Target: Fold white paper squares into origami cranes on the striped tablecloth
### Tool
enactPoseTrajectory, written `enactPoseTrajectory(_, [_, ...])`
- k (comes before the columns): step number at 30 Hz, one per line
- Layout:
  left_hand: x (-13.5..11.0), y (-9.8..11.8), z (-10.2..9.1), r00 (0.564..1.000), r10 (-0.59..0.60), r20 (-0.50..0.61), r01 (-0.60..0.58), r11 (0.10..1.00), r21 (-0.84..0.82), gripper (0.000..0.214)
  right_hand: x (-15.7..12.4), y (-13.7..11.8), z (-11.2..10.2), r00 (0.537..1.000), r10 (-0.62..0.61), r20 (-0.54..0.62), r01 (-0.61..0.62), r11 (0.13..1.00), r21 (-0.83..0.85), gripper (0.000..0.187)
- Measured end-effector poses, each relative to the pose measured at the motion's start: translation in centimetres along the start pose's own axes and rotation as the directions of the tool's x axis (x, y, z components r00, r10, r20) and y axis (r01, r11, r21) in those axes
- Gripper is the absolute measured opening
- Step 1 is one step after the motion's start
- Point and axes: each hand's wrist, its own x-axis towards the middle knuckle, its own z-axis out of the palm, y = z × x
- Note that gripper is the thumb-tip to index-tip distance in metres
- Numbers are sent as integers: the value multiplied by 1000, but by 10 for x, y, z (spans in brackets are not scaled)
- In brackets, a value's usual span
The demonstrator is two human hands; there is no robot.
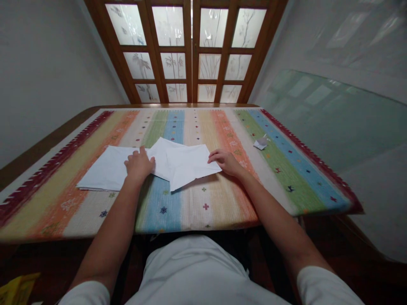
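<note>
A white sheet of paper lies partly folded on the striped tablecloth, over the blue and cream stripes. My left hand presses on the sheet's left edge, fingers curled down onto it. My right hand pinches the sheet's right corner with bent fingers. A stack of flat white sheets lies to the left, partly under my left hand.
A small folded white paper piece sits on the cloth at the right, over the green stripe. Behind the table stands a wooden door with frosted panes. A glass panel leans at the right. A yellow object lies at lower left.
</note>
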Motion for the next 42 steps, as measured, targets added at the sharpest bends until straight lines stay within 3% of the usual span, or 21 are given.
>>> enactPoseTrajectory(2, [5,-8,-4,999,-24,25,23,1000,19,64,0,1,0,1000,1,8,-1,1000,-20,31])
enactPoseTrajectory(6, [13,-12,-7,999,44,-15,-45,998,-52,64,0,0,0,1000,0,17,1,999,-48,36])
enactPoseTrajectory(10, [20,-17,-3,995,50,-82,-61,989,-135,64,0,-1,-1,999,20,28,-18,999,-48,34])
enactPoseTrajectory(18, [25,-25,6,998,24,-64,-34,986,-163,58,-1,-1,-1,999,41,30,-40,999,-27,29])
enactPoseTrajectory(22, [26,-26,-4,987,49,-156,-91,956,-277,56,-2,0,-2,999,48,19,-48,999,-26,29])
enactPoseTrajectory(25, [25,-32,-20,972,2,-236,-80,943,-322,52,-3,1,-2,999,44,22,-44,999,-12,27])
enactPoseTrajectory(28, [22,-44,-37,953,-109,-284,17,951,-308,51,-3,3,0,999,41,10,-41,999,5,23])
enactPoseTrajectory(31, [19,-63,-48,921,-291,-260,228,942,-247,53,-4,3,1,1000,27,-3,-27,1000,4,23])
enactPoseTrajectory(33, [16,-77,-52,880,-409,-242,356,905,-234,42,-4,3,1,1000,27,-9,-27,1000,-3,24])
enactPoseTrajectory(36, [14,-91,-54,802,-521,-292,443,847,-293,30,-5,2,-2,999,26,-21,-26,1000,-10,23])
enactPoseTrajectory(38, [13,-90,-54,769,-511,-384,390,851,-351,34,-5,2,-5,1000,11,-28,-12,1000,-20,22])
enactPoseTrajectory(39, [13,-85,-54,774,-461,-434,313,874,-371,36,-6,2,-7,999,1,-34,-2,1000,-27,21])
enactPoseTrajectory(41, [12,-68,-50,831,-251,-496,51,923,-382,34,-7,2,-9,998,-24,-52,22,999,-40,20])
enactPoseTrajectory(42, [12,-56,-47,884,-104,-455,-94,915,-393,33,-8,2,-10,997,-35,-63,33,999,-42,18])
